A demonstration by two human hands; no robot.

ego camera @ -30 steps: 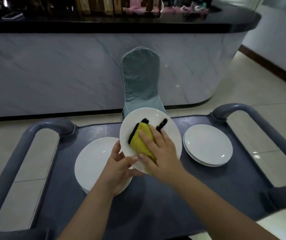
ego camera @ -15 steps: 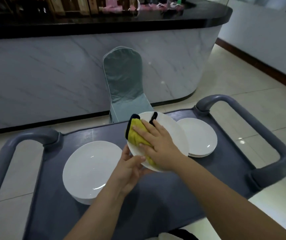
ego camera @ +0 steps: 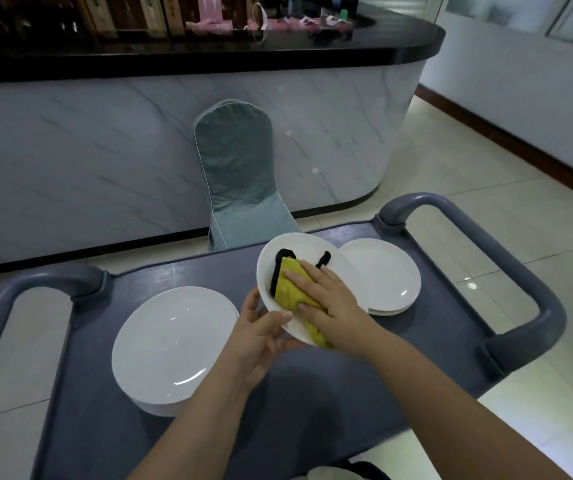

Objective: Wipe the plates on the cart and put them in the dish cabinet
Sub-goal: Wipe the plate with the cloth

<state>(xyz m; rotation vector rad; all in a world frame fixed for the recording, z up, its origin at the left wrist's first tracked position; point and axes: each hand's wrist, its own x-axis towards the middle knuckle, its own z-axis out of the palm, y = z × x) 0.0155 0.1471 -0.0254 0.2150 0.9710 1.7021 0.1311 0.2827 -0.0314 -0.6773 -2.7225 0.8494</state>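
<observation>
**Wipe the whole plate and hold it tight**

The gray cart (ego camera: 98, 427) fills the low part of the view. A big stack of plates (ego camera: 174, 341) sits on it at 9 o'clock. A small stack of plates (ego camera: 385, 275) sits at 2 o'clock.

One white plate (ego camera: 304, 244) is held tilted above the cart, between the two stacks. The left hand (ego camera: 260, 337) grips its rim at 7 o'clock, thumb on top and fingers curled under. The right hand (ego camera: 330, 303) lies flat with straight fingers and presses a yellow cloth (ego camera: 286, 284) on the plate's face.

To do it well, I think the cloth should go round in circles, out to the rim at 12 o'clock too. Press softly so the plate does not slip. The dish cabinet is not in view.
</observation>
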